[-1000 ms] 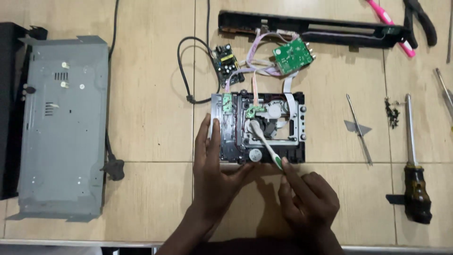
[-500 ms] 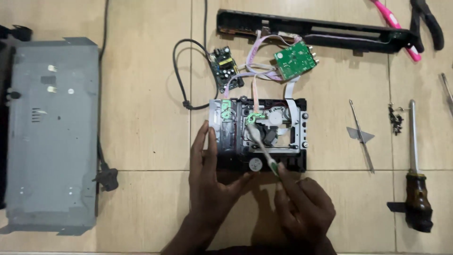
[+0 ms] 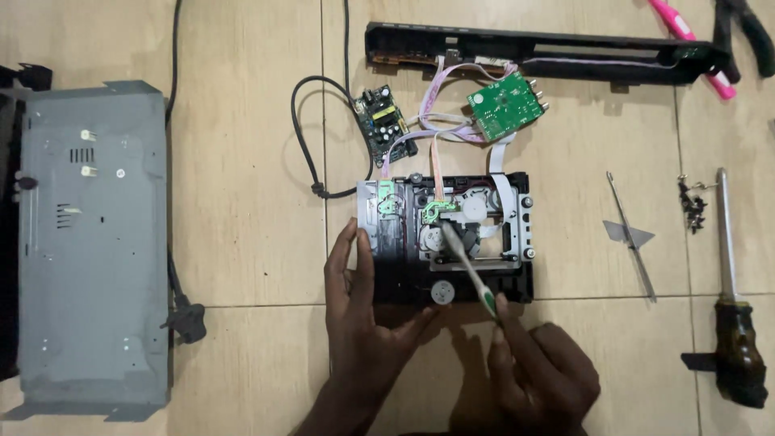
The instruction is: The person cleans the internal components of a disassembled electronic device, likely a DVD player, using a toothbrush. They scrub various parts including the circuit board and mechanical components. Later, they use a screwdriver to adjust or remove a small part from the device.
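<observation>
With the grey casing (image 3: 89,242) already removed, the left hand (image 3: 363,311) lies spread against the disc drive mechanism (image 3: 444,238) while the right hand (image 3: 541,375) pinches a toothbrush (image 3: 464,262), its head on the exposed centre, so brushing appears under way.

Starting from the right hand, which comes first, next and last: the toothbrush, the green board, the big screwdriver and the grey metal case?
From the right hand:
1. Toothbrush, held in it.
2. Big screwdriver, off to the right.
3. Green board, up top.
4. Grey metal case, far left.
</observation>
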